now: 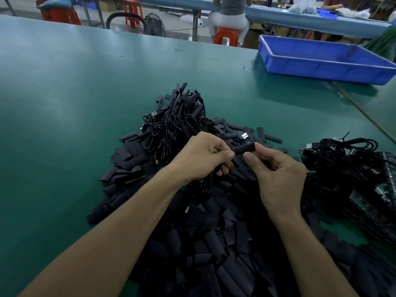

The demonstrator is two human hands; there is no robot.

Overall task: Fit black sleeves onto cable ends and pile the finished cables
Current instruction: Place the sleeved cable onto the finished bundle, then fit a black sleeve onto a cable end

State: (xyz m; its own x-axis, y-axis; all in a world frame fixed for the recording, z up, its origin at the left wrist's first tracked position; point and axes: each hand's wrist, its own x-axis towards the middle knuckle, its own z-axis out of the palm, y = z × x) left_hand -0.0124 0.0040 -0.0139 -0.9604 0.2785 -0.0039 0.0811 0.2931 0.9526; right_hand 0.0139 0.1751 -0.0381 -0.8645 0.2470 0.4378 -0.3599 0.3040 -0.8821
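My left hand (205,156) and my right hand (278,168) meet over a big heap of loose black sleeves (214,243) on the green table (75,125). A black sleeve (244,149) spans the gap between them, pinched by the right thumb and fingers at its right end. The left hand grips a black cable (206,185) that hangs below its fist and holds the sleeve's left end. Behind the hands lies a tangled pile of sleeved cables (182,123). A bundle of bare USB cables (342,159) lies to the right.
A blue plastic tray (321,65) stands at the table's far right. Dark green circuit boards (372,206) lie at the right edge beside the cable bundle. Behind the table are red stools (226,35), a fan (155,24) and a seated person (230,16).
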